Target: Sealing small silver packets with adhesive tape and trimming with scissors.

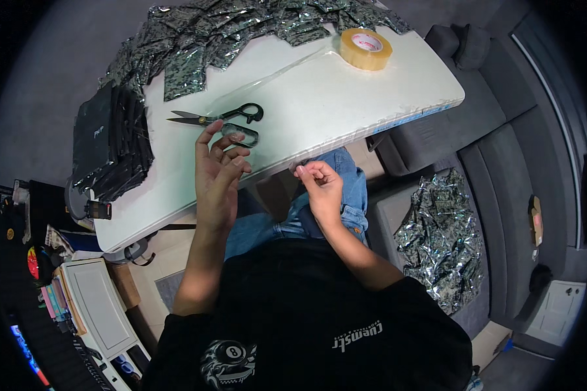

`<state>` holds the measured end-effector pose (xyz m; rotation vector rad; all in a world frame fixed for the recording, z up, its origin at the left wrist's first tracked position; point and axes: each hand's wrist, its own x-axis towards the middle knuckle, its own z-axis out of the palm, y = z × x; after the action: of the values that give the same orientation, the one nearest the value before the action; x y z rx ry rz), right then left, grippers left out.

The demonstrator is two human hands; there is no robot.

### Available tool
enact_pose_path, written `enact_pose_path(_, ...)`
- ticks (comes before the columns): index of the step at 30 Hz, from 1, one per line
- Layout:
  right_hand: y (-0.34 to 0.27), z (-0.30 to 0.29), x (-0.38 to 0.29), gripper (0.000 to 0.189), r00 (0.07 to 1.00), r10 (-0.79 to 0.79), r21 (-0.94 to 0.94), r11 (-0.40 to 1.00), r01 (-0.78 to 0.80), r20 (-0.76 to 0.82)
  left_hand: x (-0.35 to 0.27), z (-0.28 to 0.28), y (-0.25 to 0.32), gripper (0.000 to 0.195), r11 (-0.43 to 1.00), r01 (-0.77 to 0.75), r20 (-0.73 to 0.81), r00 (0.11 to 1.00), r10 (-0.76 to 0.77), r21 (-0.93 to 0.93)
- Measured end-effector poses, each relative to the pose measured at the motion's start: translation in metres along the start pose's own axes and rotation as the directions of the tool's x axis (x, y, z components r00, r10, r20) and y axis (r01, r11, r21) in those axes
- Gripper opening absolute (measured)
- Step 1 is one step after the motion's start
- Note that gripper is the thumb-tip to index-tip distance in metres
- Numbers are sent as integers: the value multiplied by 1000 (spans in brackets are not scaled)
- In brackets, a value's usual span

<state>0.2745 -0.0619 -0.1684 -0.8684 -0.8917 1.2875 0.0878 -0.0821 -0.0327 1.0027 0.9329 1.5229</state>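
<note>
My left hand [220, 171] is raised over the table's near edge, fingers spread and curled, just below the black-handled scissors [215, 116]; nothing is clearly held in it. The scissors' lower handle loop lies just beyond its fingertips. At the table's front edge my right hand [320, 183] pinches a small piece of clear film [298, 165] between thumb and fingertips. A roll of clear packing tape [366, 49] lies on the white table [406, 78], and a long strip of tape stretches from it leftward towards the scissors.
Camouflage-patterned packets in clear plastic [186, 71] cover the table's far side. A stack of black packages [98, 137] stands at its left end. More shiny camouflage packets [442, 244] lie on the grey sofa [511, 195] at the right. A white cabinet [98, 303] stands at lower left.
</note>
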Motion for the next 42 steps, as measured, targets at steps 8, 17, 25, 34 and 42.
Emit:
enact_pose_path(8,15,21,2,8,993,33,74,997,-25,-114,-1,2,0,79,1000,-9,2,1000,9,6)
enact_pose_path(17,21,25,2,11,985,-54,-6,999,54,-164,-1,-6,-1,78,1000,-17,65,998,18,-6)
enact_pose_path(25,-6,32,-27,36,973,-225,-290,936,201,-54,-4,-8,4,77,997,-59,196,978,68,-49)
enact_pose_path(34,-65,59,-7,24,962,5,201,978,-62,273,-15,-14,7,84,997,-62,172,984,53,50)
enact_pose_path(42,-51,56,-15,11,989,-15,84,996,2,147,-15,-18,1,79,920,-147,140,985,102,364)
